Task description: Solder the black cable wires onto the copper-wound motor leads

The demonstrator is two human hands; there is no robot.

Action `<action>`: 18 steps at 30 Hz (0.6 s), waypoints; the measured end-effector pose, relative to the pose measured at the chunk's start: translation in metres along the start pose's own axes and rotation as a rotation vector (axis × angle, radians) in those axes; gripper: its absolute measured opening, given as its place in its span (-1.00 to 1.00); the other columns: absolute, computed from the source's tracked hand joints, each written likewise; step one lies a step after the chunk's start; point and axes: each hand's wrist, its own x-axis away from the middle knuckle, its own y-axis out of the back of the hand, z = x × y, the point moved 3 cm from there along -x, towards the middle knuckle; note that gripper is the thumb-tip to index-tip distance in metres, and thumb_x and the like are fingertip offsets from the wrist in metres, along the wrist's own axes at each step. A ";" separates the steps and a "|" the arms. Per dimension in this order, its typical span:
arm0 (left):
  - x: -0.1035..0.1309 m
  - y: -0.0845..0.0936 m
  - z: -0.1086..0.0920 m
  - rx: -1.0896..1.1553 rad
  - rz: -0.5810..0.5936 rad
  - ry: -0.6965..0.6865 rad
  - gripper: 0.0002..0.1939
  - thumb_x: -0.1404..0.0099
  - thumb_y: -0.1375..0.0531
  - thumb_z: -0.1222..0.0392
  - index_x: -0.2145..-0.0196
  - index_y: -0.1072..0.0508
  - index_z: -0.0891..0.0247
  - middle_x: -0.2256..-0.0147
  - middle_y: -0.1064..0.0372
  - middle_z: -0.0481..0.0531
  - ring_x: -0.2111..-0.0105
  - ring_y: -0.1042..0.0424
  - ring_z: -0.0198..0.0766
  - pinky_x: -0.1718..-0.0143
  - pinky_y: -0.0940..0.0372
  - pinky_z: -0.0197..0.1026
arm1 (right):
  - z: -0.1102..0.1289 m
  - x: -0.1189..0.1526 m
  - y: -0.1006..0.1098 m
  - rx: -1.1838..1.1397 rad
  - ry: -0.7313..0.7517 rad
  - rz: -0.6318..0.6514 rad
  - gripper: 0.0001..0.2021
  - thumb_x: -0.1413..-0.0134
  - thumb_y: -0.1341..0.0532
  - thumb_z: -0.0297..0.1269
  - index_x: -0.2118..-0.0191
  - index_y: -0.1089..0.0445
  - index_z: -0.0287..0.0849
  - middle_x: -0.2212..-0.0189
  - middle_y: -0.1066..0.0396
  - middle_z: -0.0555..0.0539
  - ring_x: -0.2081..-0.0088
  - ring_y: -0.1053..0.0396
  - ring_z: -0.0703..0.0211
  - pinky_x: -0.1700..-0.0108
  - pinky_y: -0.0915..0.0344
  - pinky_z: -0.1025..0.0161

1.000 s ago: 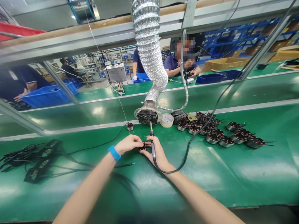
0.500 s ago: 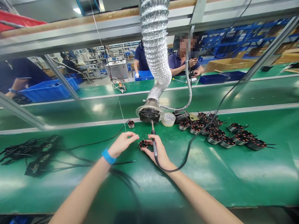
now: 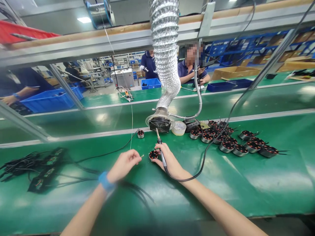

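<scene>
Your right hand (image 3: 169, 160) has its grip clamped on the soldering iron (image 3: 160, 149); steady the stator (image 3: 153, 155) mid-surface while your left hand (image 3: 124, 165) pinches the solder wire (image 3: 142, 156).

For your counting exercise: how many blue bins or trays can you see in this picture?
3. One large blue bin sits far left, a small one behind the silver hose, and a dark flat tray far right. Others may be hidden.

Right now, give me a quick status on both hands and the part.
Right hand grips soldering iron, fingers on motor stator. Left hand pinches a wire end beside it. Black cables lie under left wrist.
</scene>
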 end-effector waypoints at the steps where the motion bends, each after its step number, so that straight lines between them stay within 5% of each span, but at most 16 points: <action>1: -0.006 0.005 -0.003 0.088 -0.028 -0.006 -0.77 -0.27 -0.20 0.04 0.32 -0.47 0.27 0.45 -0.40 -0.03 0.42 -0.37 -0.27 0.32 -0.24 -0.24 | 0.004 -0.004 -0.002 0.010 -0.004 0.027 -0.55 -0.12 -0.28 -0.47 -0.07 -0.17 -0.03 0.04 -0.22 -0.09 0.15 -0.42 0.13 0.03 -0.43 0.11; 7: -0.024 0.009 -0.005 0.287 -0.123 -0.082 -0.72 -0.22 -0.28 0.04 0.26 -0.58 0.32 0.43 -0.46 0.02 0.43 -0.36 -0.29 0.31 -0.27 -0.25 | 0.011 -0.023 -0.020 -0.010 0.023 0.092 -0.55 -0.11 -0.28 -0.46 -0.07 -0.17 -0.03 0.06 -0.23 -0.09 0.14 -0.41 0.11 0.01 -0.42 0.09; 12: -0.020 0.006 0.004 0.363 -0.113 -0.068 -0.71 -0.23 -0.28 0.02 0.31 -0.58 0.34 0.53 -0.39 -0.02 0.46 -0.35 -0.29 0.33 -0.26 -0.25 | 0.020 -0.024 -0.025 -0.057 0.051 -0.060 -0.48 -0.09 -0.31 -0.42 -0.13 -0.16 -0.02 -0.02 -0.27 -0.13 -0.04 -0.37 0.02 -0.12 -0.34 0.02; 18: -0.017 0.003 0.004 0.359 -0.091 -0.053 -0.72 -0.26 -0.26 0.02 0.32 -0.57 0.34 0.49 -0.44 0.01 0.45 -0.37 -0.29 0.33 -0.27 -0.25 | 0.043 -0.037 -0.026 -0.253 -0.068 -0.189 -0.67 -0.21 -0.21 -0.37 -0.05 -0.22 -0.02 0.21 -0.37 -0.04 0.23 -0.46 0.18 0.11 -0.43 0.17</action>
